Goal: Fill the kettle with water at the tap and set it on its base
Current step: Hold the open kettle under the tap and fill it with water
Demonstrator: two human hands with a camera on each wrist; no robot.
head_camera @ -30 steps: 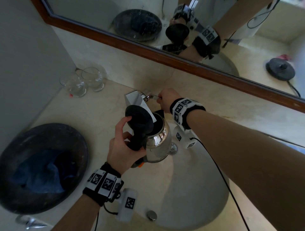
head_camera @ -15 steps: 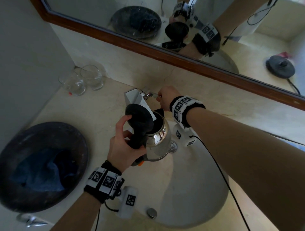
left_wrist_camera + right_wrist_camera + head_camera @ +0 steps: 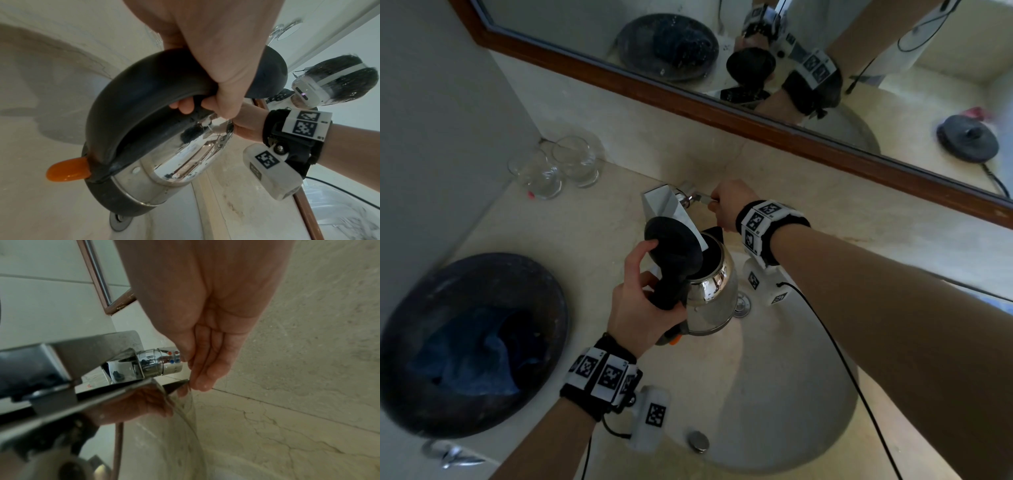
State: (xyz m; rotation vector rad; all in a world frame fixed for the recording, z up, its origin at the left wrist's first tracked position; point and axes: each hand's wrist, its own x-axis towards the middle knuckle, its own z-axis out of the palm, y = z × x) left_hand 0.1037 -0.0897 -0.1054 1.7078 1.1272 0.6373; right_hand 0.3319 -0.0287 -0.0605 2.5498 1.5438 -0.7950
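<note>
A chrome kettle (image 3: 714, 291) with a black handle hangs over the basin, its black lid (image 3: 673, 248) flipped up. Its mouth sits under the square tap spout (image 3: 662, 204). My left hand (image 3: 640, 301) grips the handle, fingers wrapped round it in the left wrist view (image 3: 216, 65), above the kettle body (image 3: 185, 154) and its orange switch (image 3: 68, 168). My right hand (image 3: 727, 205) holds the thin tap lever (image 3: 702, 197) by the fingertips (image 3: 203, 379), beside the chrome valve (image 3: 164, 361). I cannot tell whether water runs. The kettle base (image 3: 967, 142) shows only as a mirror reflection.
The cream basin (image 3: 774, 394) has a drain (image 3: 741, 305) under the kettle. Two empty glasses (image 3: 541, 174) stand at the back left corner. A dark bowl holding blue cloth (image 3: 472, 342) sits on the counter to the left. A wood-framed mirror (image 3: 756, 113) runs along the back wall.
</note>
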